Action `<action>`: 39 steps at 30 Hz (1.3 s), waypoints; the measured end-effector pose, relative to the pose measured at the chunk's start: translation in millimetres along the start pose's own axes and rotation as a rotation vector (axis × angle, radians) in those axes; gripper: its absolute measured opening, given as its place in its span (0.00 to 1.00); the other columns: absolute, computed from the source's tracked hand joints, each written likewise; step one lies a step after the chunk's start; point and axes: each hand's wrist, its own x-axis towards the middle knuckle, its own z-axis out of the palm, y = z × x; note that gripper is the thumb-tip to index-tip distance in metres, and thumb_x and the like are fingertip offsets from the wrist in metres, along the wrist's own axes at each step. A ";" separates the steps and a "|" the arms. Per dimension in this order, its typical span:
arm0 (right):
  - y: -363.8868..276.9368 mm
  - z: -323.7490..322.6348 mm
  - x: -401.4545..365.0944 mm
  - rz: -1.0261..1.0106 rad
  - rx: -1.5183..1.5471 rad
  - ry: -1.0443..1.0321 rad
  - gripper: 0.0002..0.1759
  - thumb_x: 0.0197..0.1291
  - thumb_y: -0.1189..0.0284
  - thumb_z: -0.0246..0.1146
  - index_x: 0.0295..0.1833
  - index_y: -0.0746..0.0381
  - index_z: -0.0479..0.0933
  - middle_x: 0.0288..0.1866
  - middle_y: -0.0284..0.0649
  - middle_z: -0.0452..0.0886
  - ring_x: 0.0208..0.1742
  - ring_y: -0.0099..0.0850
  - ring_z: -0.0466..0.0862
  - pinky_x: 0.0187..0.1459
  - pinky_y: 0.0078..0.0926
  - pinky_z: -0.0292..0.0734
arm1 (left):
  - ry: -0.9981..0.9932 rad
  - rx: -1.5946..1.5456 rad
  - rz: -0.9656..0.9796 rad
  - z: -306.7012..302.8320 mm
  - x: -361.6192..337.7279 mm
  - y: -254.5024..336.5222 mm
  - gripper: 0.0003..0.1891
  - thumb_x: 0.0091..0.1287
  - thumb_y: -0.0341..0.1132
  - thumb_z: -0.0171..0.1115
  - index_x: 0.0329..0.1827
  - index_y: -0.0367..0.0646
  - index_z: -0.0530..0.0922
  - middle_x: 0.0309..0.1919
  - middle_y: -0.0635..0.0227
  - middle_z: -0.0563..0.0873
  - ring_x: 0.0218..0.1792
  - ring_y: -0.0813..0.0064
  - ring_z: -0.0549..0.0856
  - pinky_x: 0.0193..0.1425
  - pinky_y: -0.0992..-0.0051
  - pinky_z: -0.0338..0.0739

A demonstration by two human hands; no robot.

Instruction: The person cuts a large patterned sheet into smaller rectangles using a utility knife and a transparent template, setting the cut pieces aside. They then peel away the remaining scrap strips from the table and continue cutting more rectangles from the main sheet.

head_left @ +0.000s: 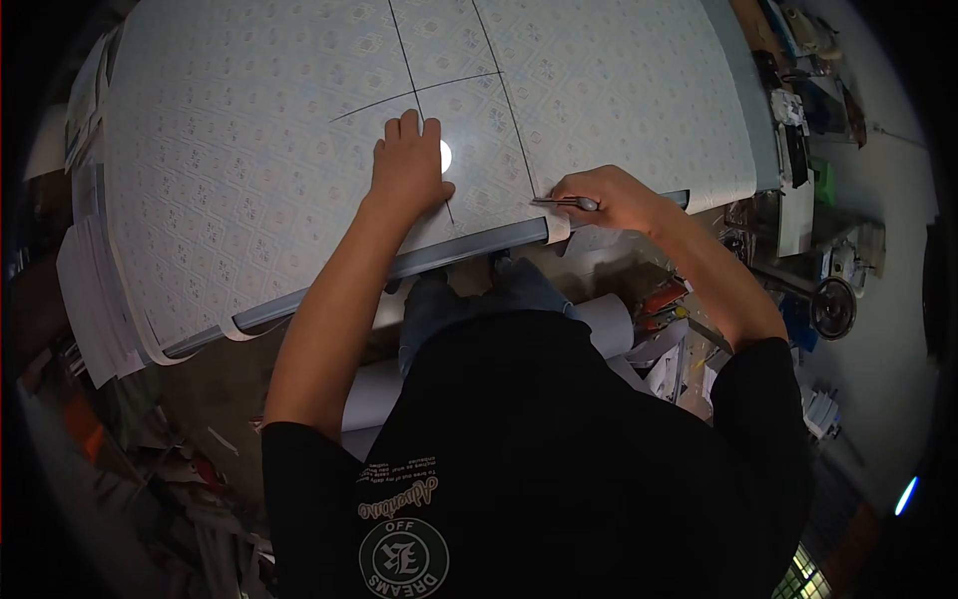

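Observation:
A pale patterned sheet (pixel 249 160) covers the table, with dark lines drawn across it. My left hand (pixel 407 160) rests palm down on the sheet, thumb apart from the fingers, over one long line. Beside its palm shows a bright white round spot (pixel 446 157), partly hidden by the hand. My right hand (pixel 614 198) is closed around a slim metal tool with a rounded silver end (pixel 579 203). The tool's tip points left, right at the lower end of the second long line, near the table's front edge. The fingers hide much of the tool.
A grey edge bar (pixel 469 243) runs along the table front, with light strips looped over it. Stacked papers (pixel 92 299) hang at the left side. Pale rolls (pixel 604 324) lie below the table by my legs. Tools and clutter (pixel 669 299) are at the right.

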 end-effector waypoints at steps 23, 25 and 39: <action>10.9 -19.1 12.0 -0.229 -0.285 -0.194 0.10 0.61 0.72 0.66 0.46 0.61 0.76 0.36 0.48 0.84 0.41 0.51 0.85 0.42 0.47 0.76 | -0.124 0.143 -0.385 5.3 -11.3 7.4 0.69 0.39 0.54 0.89 0.85 0.49 0.54 0.85 0.48 0.52 0.78 0.21 0.56 0.82 0.39 0.58; 8.0 -19.7 12.9 -0.239 -0.329 -0.212 0.08 0.62 0.73 0.65 0.45 0.62 0.76 0.35 0.49 0.84 0.40 0.51 0.85 0.41 0.46 0.76 | -0.116 0.166 -0.373 4.5 -11.6 7.5 0.69 0.40 0.54 0.89 0.85 0.49 0.54 0.85 0.48 0.52 0.77 0.21 0.57 0.81 0.39 0.59; 10.8 -1.3 26.0 -0.239 -0.364 -0.211 0.07 0.62 0.75 0.64 0.42 0.61 0.73 0.33 0.47 0.80 0.39 0.51 0.84 0.40 0.43 0.77 | -0.097 0.184 -0.317 6.4 -10.3 7.4 0.62 0.43 0.52 0.89 0.79 0.40 0.60 0.80 0.44 0.59 0.73 0.12 0.59 0.70 0.36 0.74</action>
